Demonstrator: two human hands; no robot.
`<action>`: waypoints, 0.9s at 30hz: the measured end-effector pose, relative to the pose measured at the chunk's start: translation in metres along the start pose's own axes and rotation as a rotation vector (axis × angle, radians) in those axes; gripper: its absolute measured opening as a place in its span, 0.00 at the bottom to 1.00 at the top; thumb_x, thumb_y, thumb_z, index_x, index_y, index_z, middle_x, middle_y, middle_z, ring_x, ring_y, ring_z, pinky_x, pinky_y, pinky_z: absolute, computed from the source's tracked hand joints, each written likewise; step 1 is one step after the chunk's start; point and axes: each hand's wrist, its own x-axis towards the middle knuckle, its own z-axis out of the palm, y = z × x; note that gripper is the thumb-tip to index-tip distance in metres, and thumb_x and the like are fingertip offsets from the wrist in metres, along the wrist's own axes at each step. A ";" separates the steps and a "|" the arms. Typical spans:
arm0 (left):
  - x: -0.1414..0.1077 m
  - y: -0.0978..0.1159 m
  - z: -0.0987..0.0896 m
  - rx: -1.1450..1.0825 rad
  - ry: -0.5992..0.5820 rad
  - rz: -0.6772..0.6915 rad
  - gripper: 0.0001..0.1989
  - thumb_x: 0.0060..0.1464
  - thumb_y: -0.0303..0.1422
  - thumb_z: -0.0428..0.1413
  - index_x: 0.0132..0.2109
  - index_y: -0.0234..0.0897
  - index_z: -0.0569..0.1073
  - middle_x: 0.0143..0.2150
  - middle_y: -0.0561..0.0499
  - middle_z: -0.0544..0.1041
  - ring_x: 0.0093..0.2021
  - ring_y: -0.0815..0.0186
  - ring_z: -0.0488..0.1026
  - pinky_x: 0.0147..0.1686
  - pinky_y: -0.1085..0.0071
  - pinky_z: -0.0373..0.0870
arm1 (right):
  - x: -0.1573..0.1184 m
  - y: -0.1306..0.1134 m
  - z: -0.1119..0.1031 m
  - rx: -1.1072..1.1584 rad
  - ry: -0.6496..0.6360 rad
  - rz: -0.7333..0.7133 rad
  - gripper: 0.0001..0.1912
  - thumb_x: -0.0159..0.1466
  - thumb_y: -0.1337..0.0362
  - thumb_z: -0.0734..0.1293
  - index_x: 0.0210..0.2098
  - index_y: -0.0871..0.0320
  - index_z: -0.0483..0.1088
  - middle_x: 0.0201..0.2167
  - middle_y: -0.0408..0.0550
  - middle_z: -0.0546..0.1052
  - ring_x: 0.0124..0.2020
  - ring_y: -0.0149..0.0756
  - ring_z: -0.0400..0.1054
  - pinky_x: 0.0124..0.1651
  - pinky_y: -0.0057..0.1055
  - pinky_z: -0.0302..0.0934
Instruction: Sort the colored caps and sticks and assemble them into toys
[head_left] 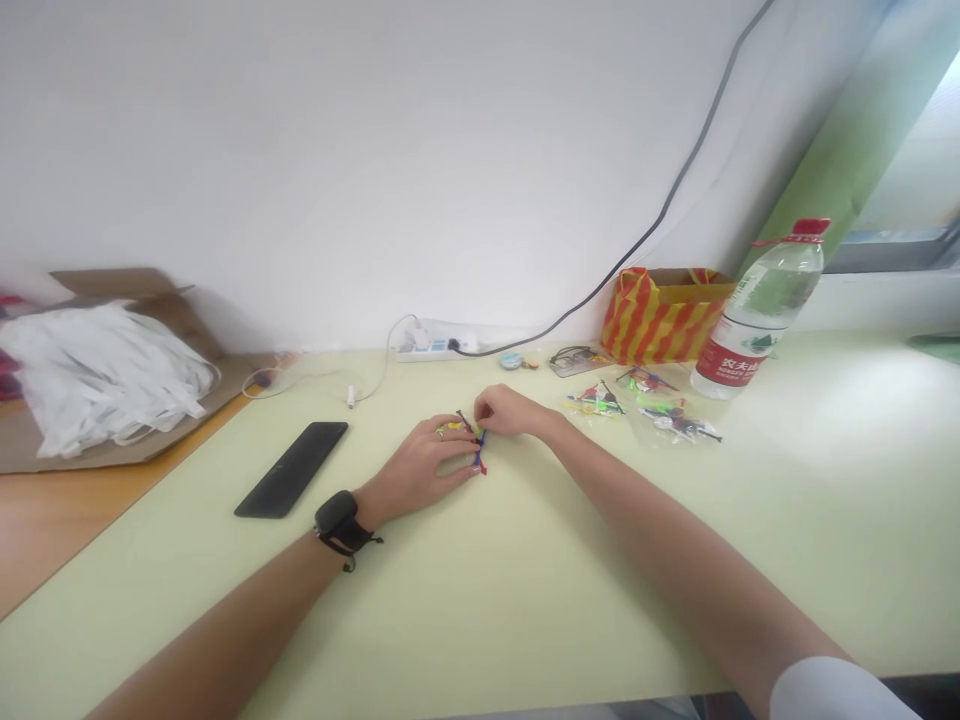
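Near the middle of the pale green tabletop (442, 620), some small colourful pieces (481, 456) lie beneath and between the person's two hands. The left hand (420, 465) reaches over them from the near side, its fingers stretched forward and its thumb apart at the red and blue end; whether it clamps anything is hidden. The right hand (510, 410) bends in at the far end, fingers bunched together against the pieces, though I cannot tell what, if anything, they pinch. A black watch (337, 515) circles the left wrist, and a flat black slab (292, 470) lies beside that arm. To the right are clear packets (596, 399) of similar colourful parts, with a striped bag (660, 318) behind them and a red-capped bottle (757, 315) standing near. A power strip (431, 346) sits against the wall, a dark cable (660, 215) plugged into it.
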 end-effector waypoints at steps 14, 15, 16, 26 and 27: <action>0.002 0.006 -0.003 0.027 -0.066 0.035 0.15 0.69 0.42 0.53 0.55 0.51 0.80 0.56 0.53 0.81 0.66 0.52 0.67 0.68 0.48 0.63 | -0.004 0.000 0.003 -0.015 0.001 -0.139 0.13 0.68 0.73 0.66 0.47 0.58 0.79 0.45 0.51 0.74 0.42 0.34 0.70 0.47 0.28 0.62; 0.002 0.006 -0.003 0.033 -0.072 0.039 0.15 0.69 0.42 0.52 0.55 0.50 0.80 0.57 0.53 0.81 0.68 0.53 0.66 0.68 0.49 0.62 | -0.003 0.001 0.003 -0.020 0.001 -0.138 0.12 0.67 0.73 0.67 0.46 0.59 0.80 0.44 0.51 0.74 0.42 0.35 0.70 0.47 0.28 0.62; 0.002 0.007 -0.003 0.039 -0.076 0.040 0.15 0.69 0.42 0.52 0.55 0.50 0.80 0.57 0.53 0.81 0.69 0.53 0.65 0.69 0.50 0.62 | -0.003 0.002 0.003 -0.024 0.003 -0.137 0.11 0.66 0.73 0.67 0.45 0.60 0.79 0.44 0.51 0.75 0.43 0.36 0.70 0.47 0.28 0.62; 0.000 0.004 -0.002 0.086 0.028 -0.001 0.15 0.65 0.43 0.57 0.55 0.49 0.78 0.55 0.50 0.81 0.62 0.50 0.69 0.62 0.49 0.66 | -0.004 0.006 0.000 -0.020 0.023 -0.133 0.09 0.65 0.71 0.70 0.43 0.59 0.80 0.44 0.51 0.75 0.41 0.35 0.72 0.46 0.28 0.64; 0.000 0.004 -0.002 0.100 0.043 -0.004 0.15 0.64 0.44 0.58 0.54 0.48 0.79 0.54 0.50 0.81 0.60 0.50 0.70 0.61 0.49 0.67 | -0.004 0.006 0.000 -0.021 0.026 -0.130 0.09 0.65 0.72 0.70 0.43 0.59 0.80 0.44 0.52 0.75 0.41 0.35 0.71 0.47 0.29 0.64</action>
